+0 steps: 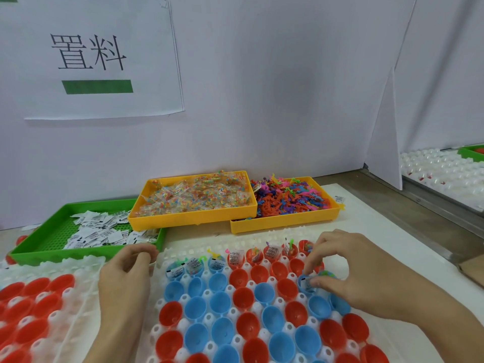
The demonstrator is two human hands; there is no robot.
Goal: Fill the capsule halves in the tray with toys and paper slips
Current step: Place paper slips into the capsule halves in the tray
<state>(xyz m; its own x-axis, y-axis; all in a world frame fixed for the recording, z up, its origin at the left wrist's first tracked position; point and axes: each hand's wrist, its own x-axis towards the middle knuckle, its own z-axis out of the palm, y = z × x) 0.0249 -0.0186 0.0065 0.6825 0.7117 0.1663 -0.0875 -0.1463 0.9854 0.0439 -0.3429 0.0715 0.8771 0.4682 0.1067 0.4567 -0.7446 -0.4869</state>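
A white holder tray (172,254) carries several red and blue capsule halves. Those in its far row, such as one red half (234,258), hold a toy and a paper slip. My right hand (348,273) hovers curled over a blue capsule half (305,284) at the right of the second row, pinching a green toy (326,274) at its rim, and a slip shows inside. My left hand (128,268) sits curled at the tray's left edge. A bit of white, seemingly paper slips (153,263), shows under its fingertips.
A green tray (39,241) of paper slips lies at the back left. Two yellow trays stand behind the work: one (193,218) holds bagged beads, the other (282,222) colourful rubbery toys. A second capsule tray (34,297) lies at the left. White panels close off the back.
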